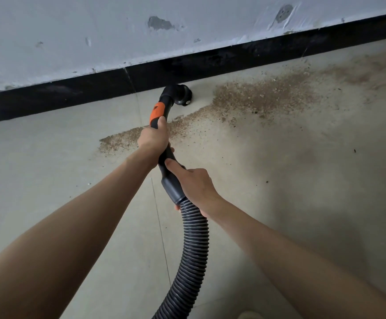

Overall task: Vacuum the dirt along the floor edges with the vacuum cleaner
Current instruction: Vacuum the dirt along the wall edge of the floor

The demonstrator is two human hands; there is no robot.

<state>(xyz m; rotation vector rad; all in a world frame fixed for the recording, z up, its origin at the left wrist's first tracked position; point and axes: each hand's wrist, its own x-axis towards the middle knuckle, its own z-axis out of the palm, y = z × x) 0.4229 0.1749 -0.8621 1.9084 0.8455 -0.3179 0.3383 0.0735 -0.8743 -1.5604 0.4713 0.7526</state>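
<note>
A black vacuum handle with an orange grip (156, 112) curves down to a round black nozzle (182, 96) that sits on the floor close to the black skirting board (95, 88). My left hand (153, 138) grips the handle just below the orange part. Lower down, my right hand (195, 184) holds the black cuff where the ribbed hose (193, 245) joins, thumb lying along the tube. Brown sawdust-like dirt (256, 97) spreads on the floor right of the nozzle, and a thinner strip (120, 140) runs under my left hand.
The pale wall (95, 31) above the skirting has chipped patches. Grey floor tiles (61, 169) stretch left and toward me. More faint dirt (360, 70) lies along the edge at the far right. The hose leaves the view at the bottom.
</note>
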